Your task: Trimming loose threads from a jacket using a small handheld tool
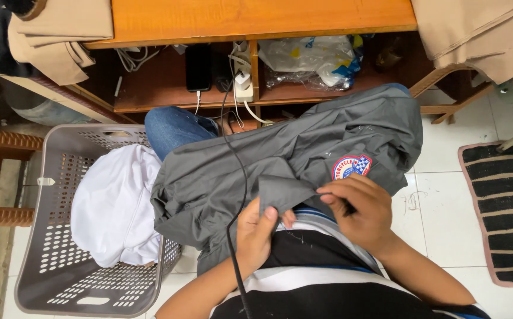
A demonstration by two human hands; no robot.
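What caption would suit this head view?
Both hands, left hand and right hand, pinch a grey shirt beside a laundry basket.

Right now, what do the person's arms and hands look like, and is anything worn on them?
Both hands, left and right, are bare: no gloves, rings or watch visible. Forearms are uncovered, no sleeves in view. The shirt is black with white and blue stripes. A thin black cable crosses the left wrist.

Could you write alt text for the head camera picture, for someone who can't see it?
Seen from above, a seated person's left hand and right hand pinch a fold of a grey shirt spread over the lap. A grey laundry basket holding white cloth stands on their left, below a wooden table.
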